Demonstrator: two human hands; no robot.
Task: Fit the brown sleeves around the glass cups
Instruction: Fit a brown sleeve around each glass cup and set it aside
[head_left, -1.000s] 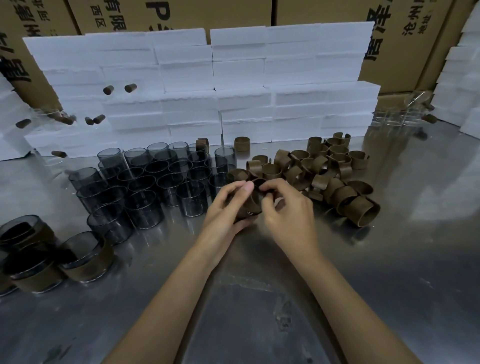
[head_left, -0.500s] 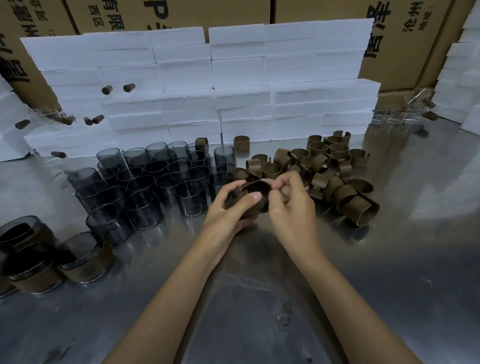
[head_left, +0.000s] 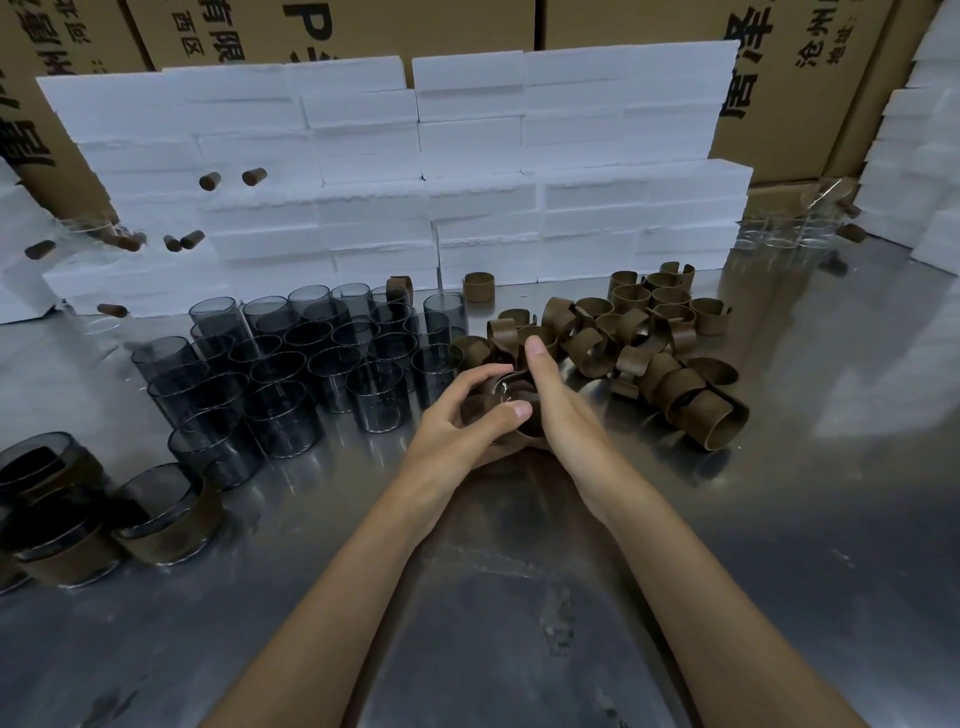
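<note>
While both hands meet near the middle of the shiny metal counter (head_left: 779, 519), they hold one glass cup (head_left: 511, 402) with a brown sleeve (head_left: 475, 410) on it. The left hand (head_left: 457, 431) has its fingers and thumb curled round the left side of the cup. The right hand (head_left: 558, 405) presses against the right side, with its thumb pointing up; its fingers are hidden behind the cup, so I cannot tell how they lie. The two hands are close together, with only the cup between them.

Just left of the hands stands a big group of bare glass cups (head_left: 311, 374), all upright. Just right of the hands, toward the back edge, lies a messy pile of loose brown sleeves (head_left: 649, 343), some standing and some tipped over. At the left edge of the counter sit cups that already wear sleeves (head_left: 161, 525). Along the back edge is a wall of white foam blocks (head_left: 467, 156), and behind it are cardboard boxes (head_left: 779, 62) with dark print.
</note>
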